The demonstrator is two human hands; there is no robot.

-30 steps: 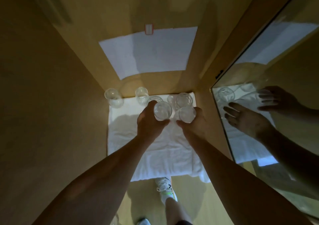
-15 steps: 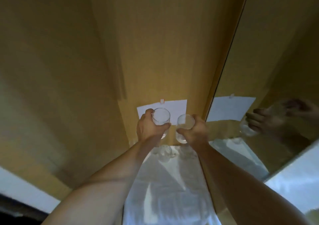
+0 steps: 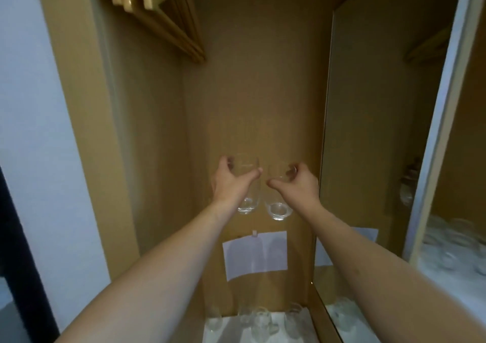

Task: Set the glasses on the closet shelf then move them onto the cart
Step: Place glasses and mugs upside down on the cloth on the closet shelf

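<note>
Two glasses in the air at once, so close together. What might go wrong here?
1. The left glass and right glass hang nearly side by side, so they might clink or chip.
2. The right hand pinches its glass near the rim only, so it could slip.
3. More glasses stand on the white cloth directly below; a dropped one would likely hit them.
4. The mirror stands close on the right; a swing might strike it.

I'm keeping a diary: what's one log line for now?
left hand: holds left glass | right hand: holds right glass | both raised in closet
</note>
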